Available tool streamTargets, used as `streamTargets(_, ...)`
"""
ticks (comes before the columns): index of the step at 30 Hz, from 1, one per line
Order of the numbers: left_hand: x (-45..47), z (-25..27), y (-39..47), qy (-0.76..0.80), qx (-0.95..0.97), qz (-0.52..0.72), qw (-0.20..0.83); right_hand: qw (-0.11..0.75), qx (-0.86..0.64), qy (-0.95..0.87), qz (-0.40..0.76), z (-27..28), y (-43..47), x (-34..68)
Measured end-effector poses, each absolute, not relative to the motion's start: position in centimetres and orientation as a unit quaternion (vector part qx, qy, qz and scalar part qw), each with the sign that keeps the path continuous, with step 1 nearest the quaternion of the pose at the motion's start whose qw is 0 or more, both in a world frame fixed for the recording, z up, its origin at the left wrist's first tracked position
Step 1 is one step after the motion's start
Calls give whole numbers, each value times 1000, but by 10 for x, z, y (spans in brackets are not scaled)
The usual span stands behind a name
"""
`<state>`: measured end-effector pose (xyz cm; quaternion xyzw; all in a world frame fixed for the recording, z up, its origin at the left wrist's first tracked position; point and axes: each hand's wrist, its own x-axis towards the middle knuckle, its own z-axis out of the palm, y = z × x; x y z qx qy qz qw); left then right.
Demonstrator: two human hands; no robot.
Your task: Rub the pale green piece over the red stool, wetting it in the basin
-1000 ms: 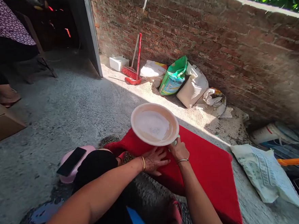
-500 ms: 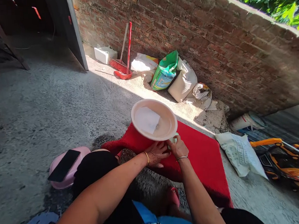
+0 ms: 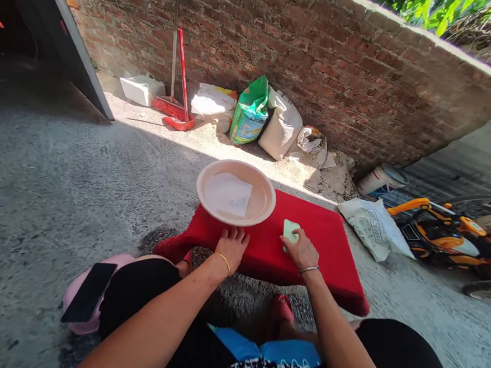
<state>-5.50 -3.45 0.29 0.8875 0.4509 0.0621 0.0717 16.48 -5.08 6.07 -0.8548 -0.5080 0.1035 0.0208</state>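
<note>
My right hand (image 3: 304,251) grips a pale green rounded block (image 3: 291,231) over a red cloth (image 3: 319,223); whether it is a brush or a bar of soap I cannot tell. The cloth is spread on a low bench-like support in front of me. My left hand (image 3: 234,246) lies on the cloth's near side with its fingers spread, holding nothing. Just beyond those fingers stands a pale pink basin (image 3: 261,197). Inside the basin is a white sheet or cloth (image 3: 229,193), apparently in shallow liquid.
On my left, a dark flat thing (image 3: 88,292) lies across a pink tub (image 3: 87,325). Sacks (image 3: 249,113), a broom (image 3: 168,106) and a red dustpan (image 3: 180,123) line the brick wall. A white sack (image 3: 377,228) and a yellow toy digger (image 3: 446,229) are at right.
My right hand has moved right, away from the basin, with the green block now plainly visible. My left hand has separated from it and lies flatter. The view has shifted right.
</note>
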Motion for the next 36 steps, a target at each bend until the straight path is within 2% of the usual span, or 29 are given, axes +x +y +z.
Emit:
streamTargets(5,-55,15,-36,457,888,28,39,13,-807,-578,123,56,-33,93)
streamTargets(13,-53,43,-35,466,880,-18,90,-18,-873,-476,107,60,-67,185)
streamTargets(16,-56,54,-37,469,877,-38,98,-2,-880,-463,103,65,-72,193)
streamTargets(26,-72,76,-31,526,835,-58,155,141,-838,-485,205,56,-43,123)
streamTargets(30,-77,76,-26,538,819,-62,191,235,-793,-468,311,37,-42,115)
streamTargets(36,-60,67,-34,539,797,25,270,354,-723,-428,411,25,-43,128)
